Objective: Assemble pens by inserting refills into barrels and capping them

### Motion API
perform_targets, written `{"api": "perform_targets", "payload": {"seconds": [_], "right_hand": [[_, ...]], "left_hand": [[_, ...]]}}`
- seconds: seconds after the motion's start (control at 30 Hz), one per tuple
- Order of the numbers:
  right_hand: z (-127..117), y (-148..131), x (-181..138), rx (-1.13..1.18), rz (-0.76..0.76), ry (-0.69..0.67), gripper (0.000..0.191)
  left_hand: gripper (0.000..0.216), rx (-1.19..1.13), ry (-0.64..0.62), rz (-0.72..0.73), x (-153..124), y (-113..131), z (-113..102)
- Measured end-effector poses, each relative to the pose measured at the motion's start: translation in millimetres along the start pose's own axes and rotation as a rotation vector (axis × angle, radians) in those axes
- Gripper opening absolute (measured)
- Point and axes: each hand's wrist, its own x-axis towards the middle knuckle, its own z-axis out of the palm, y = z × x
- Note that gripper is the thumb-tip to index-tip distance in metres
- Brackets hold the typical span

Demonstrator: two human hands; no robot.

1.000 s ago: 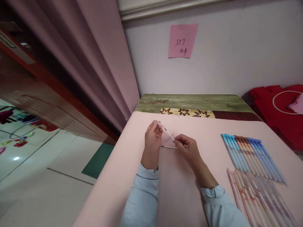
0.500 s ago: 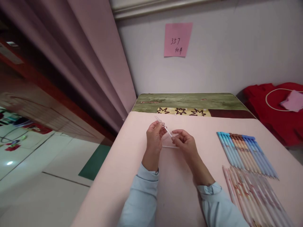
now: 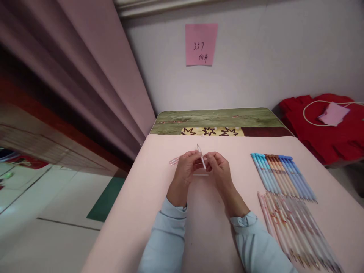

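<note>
Both my hands meet over the middle of the pink table (image 3: 136,212). My left hand (image 3: 186,167) is closed round a clear pinkish pen barrel (image 3: 174,161) that sticks out to its left. My right hand (image 3: 217,168) pinches a thin white refill (image 3: 201,154) that points up and slightly away. The refill stands between the two hands' fingertips. A second thin white rod (image 3: 200,174) lies flat on the table just under the hands.
To the right lie a row of blue and orange pens (image 3: 283,172) and, nearer, a row of pale pink pens (image 3: 295,227). A green patterned surface (image 3: 216,117) adjoins the far edge. Red cloth (image 3: 321,129) at right, curtain (image 3: 99,76) at left, pink note (image 3: 201,44) on the wall.
The hands have closed together. The refill has swung from slanting between them to nearly upright, and the barrel now juts out left of my left hand. The view has shifted right.
</note>
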Motion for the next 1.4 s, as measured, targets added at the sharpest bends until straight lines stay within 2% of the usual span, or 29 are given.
{"api": "perform_targets", "payload": {"seconds": [0.13,0.27,0.37,0.43,0.5,0.6,0.67,0.73,0.8,0.97,1.2,1.4], "right_hand": [[-7,4,3,-0.247,-0.193,0.113,0.03],[-9,6,5,-0.487,-0.442,-0.01,0.027],[-8,5,4,-0.496,-0.492,-0.066,0.021],[-8,4,3,-0.486,-0.445,-0.054,0.017],[-8,5,2,-0.461,-0.357,-0.016,0.017],[-8,9,2,-0.352,-0.243,0.073,0.022],[-7,13,3,-0.252,-0.188,0.129,0.027],[-7,17,4,-0.165,-0.144,0.162,0.031],[-7,19,5,-0.106,-0.114,0.171,0.034],[-7,23,6,-0.062,-0.09,0.178,0.035],[-6,22,5,-0.045,-0.074,0.195,0.036],[-6,20,5,-0.048,-0.072,0.192,0.035]], "left_hand": [[0.021,0.088,-0.027,-0.036,-1,8,-8],[0.023,0.141,-0.11,-0.068,-5,15,-10],[0.024,0.144,-0.182,-0.051,-8,18,-8],[0.031,0.152,-0.16,-0.03,-6,20,-13],[0.037,0.181,-0.025,0.034,-2,24,-28],[0.03,0.323,0.332,0.244,5,31,-66],[0.021,0.524,0.559,0.315,7,35,-90],[0.013,0.769,0.66,0.306,7,38,-105],[0.006,1.005,0.655,0.274,5,38,-107],[0.006,1.394,0.528,0.239,4,32,-83],[0.005,1.592,0.433,0.2,5,27,-76],[0.008,1.577,0.383,0.133,2,29,-74]]}}
